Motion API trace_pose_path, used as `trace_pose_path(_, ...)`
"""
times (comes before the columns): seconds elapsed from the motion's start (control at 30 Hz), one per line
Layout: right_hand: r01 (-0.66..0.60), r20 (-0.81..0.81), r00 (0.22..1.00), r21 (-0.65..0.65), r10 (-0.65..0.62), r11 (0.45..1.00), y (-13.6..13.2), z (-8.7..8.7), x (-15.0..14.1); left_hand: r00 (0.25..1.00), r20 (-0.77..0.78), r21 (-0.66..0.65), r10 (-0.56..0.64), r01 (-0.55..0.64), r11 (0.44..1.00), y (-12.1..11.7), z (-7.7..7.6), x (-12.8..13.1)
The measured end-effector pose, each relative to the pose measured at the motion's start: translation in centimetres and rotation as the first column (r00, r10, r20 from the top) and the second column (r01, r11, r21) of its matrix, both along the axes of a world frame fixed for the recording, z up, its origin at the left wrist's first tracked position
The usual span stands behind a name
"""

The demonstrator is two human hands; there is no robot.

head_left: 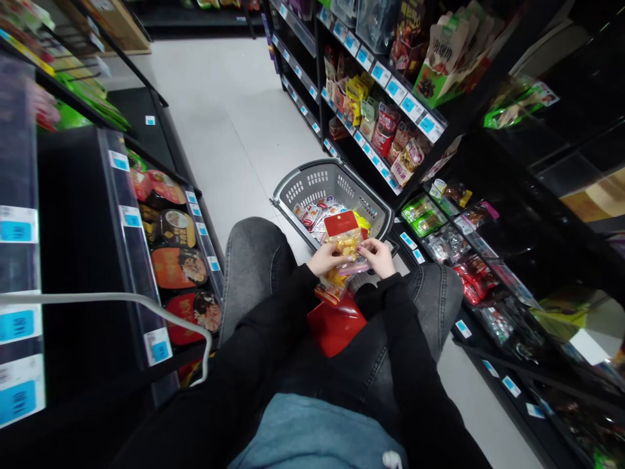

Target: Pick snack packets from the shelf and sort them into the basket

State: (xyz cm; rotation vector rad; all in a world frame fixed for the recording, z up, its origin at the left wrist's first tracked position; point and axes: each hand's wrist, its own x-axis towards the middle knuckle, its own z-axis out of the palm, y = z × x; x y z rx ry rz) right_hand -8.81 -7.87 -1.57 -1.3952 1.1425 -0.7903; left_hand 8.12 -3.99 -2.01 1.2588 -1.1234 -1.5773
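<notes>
Store aisle [219, 117], grey basket [336, 172], left fingers [339, 259] and right fingers [368, 251] pinching a red-topped snack packet [347, 243]

Left grip [326, 259] near right grip [379, 256], both pinch-tight

- We read "14.80" on the lowest price tag [19, 397] of the left-hand shelf edge, digits on a blue panel.
- We read what looked like 14.80 on the middle price tag [18, 323] above it, softer.
- We couldn't pin down the digits on the upper price tag [17, 225].
- We saw Chinese characters on the green-and-white carton [443, 62], top right; too blurred to transcribe.
- We saw pale lettering on the black bowl lid [176, 225]; illegible.
- We found the red-topped packet's [340, 223] print too small.
</notes>
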Motion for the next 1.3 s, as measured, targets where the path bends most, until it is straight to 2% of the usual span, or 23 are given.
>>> trace_pose_path(0.1, -0.035, -0.009, 0.999, -0.022, 0.035, 0.999, 0.2, 0.3, 0.1, 0.999, -0.034, -0.032, 0.021, -0.022, 0.999, 0.0, 0.1, 0.0)
trace_pose_path(0.23, -0.133, -0.027, 0.991, 0.036, 0.134, 0.991, 0.4, 1.0, 0.0, 0.996, -0.09, -0.056, 0.003, -0.008, 0.998, 0.0, 0.0, -0.1)
trace_pose_path(0.4, -0.227, -0.104, 0.968, 0.01, 0.227, 0.974, 0.5, 1.3, -0.1, 0.998, -0.068, -0.053, 0.017, -0.021, 0.998, 0.0, -0.5, -0.1)
trace_pose_path(0.7, -0.098, -0.056, 0.994, -0.009, 0.097, 0.995, 0.2, 0.3, 0.2, 0.996, 0.086, 0.003, 0.03, -0.031, 1.0, 0.1, -1.6, 0.0)
trace_pose_path(1.0, -0.175, -0.09, 0.981, -0.009, 0.174, 0.984, -0.1, -0.9, 0.3, 0.998, 0.04, 0.039, 0.055, -0.057, 0.998, 0.2, -1.5, -0.1)
trace_pose_path(1.1, -0.1, -0.079, 0.992, -0.023, 0.098, 0.995, -0.1, -1.2, 0.5, 0.988, 0.11, 0.021, 0.11, -0.113, 0.993, 0.0, -1.7, -0.1)
trace_pose_path(1.2, 0.108, -0.036, 0.993, -0.023, -0.109, 0.994, -0.7, -1.9, 0.3, 0.984, 0.068, 0.009, 0.167, -0.168, 0.986, -0.3, -2.0, 0.0)
trace_pose_path(1.3, 0.314, -0.063, 0.947, -0.012, -0.314, 0.949, -1.8, -3.1, -0.3, 0.972, -0.014, -0.001, 0.235, -0.235, 0.972, -0.5, -2.2, 0.4)
